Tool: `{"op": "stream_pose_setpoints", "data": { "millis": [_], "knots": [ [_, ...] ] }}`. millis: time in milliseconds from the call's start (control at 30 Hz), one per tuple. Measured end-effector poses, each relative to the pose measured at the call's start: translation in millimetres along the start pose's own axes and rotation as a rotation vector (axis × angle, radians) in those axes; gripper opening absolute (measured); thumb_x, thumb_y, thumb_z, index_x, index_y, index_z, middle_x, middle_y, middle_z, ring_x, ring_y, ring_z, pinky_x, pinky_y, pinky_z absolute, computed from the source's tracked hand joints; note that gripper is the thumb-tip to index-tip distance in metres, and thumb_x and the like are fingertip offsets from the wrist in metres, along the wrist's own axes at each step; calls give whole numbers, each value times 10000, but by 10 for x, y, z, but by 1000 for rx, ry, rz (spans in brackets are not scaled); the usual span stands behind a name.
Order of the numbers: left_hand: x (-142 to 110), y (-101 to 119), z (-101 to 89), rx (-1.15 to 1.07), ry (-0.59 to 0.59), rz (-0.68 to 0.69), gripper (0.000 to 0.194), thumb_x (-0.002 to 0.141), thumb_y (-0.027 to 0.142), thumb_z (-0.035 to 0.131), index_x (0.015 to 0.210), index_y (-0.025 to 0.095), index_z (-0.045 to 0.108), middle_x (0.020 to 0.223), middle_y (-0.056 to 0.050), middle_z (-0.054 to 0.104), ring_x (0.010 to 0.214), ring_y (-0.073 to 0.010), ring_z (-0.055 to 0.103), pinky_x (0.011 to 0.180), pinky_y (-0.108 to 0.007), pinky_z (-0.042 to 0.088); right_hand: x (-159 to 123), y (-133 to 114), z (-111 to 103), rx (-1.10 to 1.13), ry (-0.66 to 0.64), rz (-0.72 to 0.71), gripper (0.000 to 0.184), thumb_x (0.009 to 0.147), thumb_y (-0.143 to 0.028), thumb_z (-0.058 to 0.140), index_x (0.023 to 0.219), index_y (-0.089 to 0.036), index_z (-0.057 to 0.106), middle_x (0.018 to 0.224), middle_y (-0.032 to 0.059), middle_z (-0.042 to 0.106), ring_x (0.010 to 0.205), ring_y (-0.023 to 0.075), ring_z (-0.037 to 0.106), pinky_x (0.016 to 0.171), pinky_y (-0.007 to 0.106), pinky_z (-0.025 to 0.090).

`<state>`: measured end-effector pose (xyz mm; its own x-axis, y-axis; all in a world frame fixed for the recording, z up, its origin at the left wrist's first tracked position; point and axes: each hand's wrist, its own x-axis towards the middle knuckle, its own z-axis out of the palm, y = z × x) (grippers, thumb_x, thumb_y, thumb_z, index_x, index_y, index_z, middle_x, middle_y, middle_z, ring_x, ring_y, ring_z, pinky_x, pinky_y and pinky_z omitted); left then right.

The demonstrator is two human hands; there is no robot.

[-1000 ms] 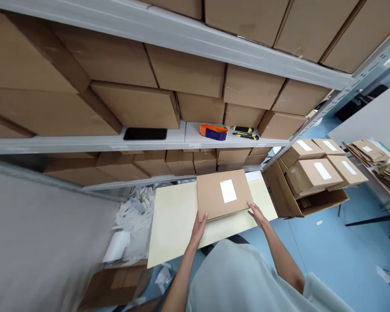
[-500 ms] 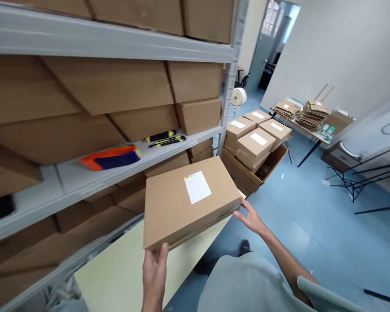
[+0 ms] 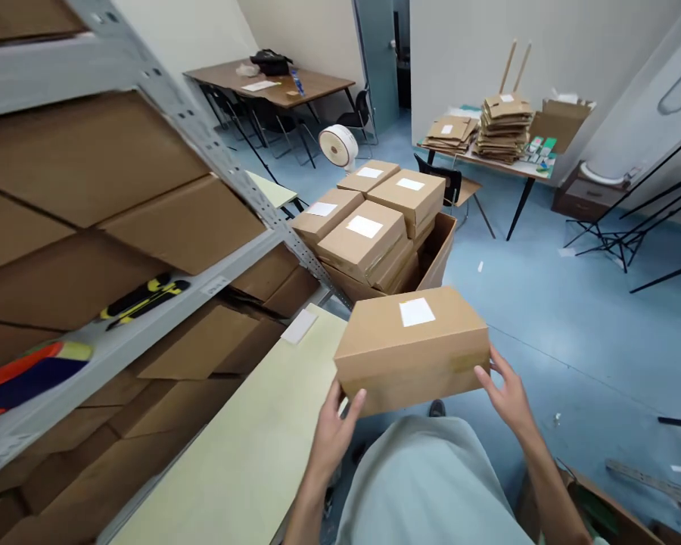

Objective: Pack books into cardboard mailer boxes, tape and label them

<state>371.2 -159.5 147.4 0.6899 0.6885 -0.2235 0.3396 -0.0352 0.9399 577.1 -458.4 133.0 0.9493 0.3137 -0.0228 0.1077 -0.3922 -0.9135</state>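
Observation:
I hold a closed brown cardboard box [image 3: 412,348] with a white label on top, in the air in front of my chest. My left hand [image 3: 334,431] grips its near left lower corner, thumb up on the front face. My right hand [image 3: 506,395] presses against its right end with fingers curled on the edge. The box hangs past the end of the pale yellow worktable [image 3: 244,454], over the blue floor.
A large open carton [image 3: 431,253] stacked with several labelled boxes stands just ahead. Grey metal shelving [image 3: 147,318] full of cartons runs along my left, with yellow knives [image 3: 141,297] and an orange-blue tape dispenser [image 3: 28,371]. A table with flat cartons [image 3: 488,129] stands behind; black tripod legs at right.
I lifted the box off the yellow table and turned right with it. The view swung from the shelving toward the open carton and the room.

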Motion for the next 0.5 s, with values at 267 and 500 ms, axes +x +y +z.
{"op": "stream_pose_setpoints", "data": {
  "millis": [267, 500],
  "knots": [
    [319, 243, 1288, 25, -384, -38, 899, 967, 643, 671, 1715, 242, 377, 1693, -123, 516, 1541, -343, 528, 1259, -465, 482, 276, 683, -963, -196, 204, 230, 859, 913, -758, 673, 1596, -243, 588, 1494, 169, 682, 1379, 368, 634, 1186, 556, 491],
    [819, 317, 1665, 40, -512, -87, 931, 984, 596, 674, 1748, 230, 285, 1629, -129, 589, 1475, -315, 601, 1231, -462, 513, 838, 736, -1005, -264, 228, 241, 826, 931, -727, 663, 1587, -231, 593, 1362, 161, 749, 1229, 337, 688, 1049, 478, 564]
  ]
}}
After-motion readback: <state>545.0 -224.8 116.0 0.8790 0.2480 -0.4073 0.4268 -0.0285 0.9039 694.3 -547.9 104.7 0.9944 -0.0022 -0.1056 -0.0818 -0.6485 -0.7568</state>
